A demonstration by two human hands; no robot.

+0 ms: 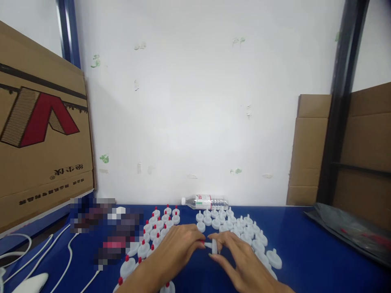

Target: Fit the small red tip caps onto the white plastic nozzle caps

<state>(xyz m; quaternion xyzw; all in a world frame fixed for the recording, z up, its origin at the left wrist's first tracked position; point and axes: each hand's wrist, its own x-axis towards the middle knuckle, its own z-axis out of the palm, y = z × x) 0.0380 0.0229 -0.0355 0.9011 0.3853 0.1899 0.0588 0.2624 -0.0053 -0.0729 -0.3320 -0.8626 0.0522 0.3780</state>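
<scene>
My right hand point(233, 254) grips a white nozzle lid point(214, 246) by its round base, turned sideways so its spout points left. At the spout's tip, the fingers of my left hand point(183, 242) are pinched on a small red cap point(202, 241), mostly hidden by them. Left of my hands stand several white lids with red tips point(143, 247), partly covered by my left forearm. To the right are several white lids with bare spouts point(258, 245), some behind my right hand. All of these stand spout up on the blue table.
A clear plastic bottle point(207, 202) lies on its side against the white wall. White cables point(70, 252) and blurred-out items are at the left. A large printed cardboard box point(45, 122) stands far left; a grey plastic bag point(348, 232) lies at the right.
</scene>
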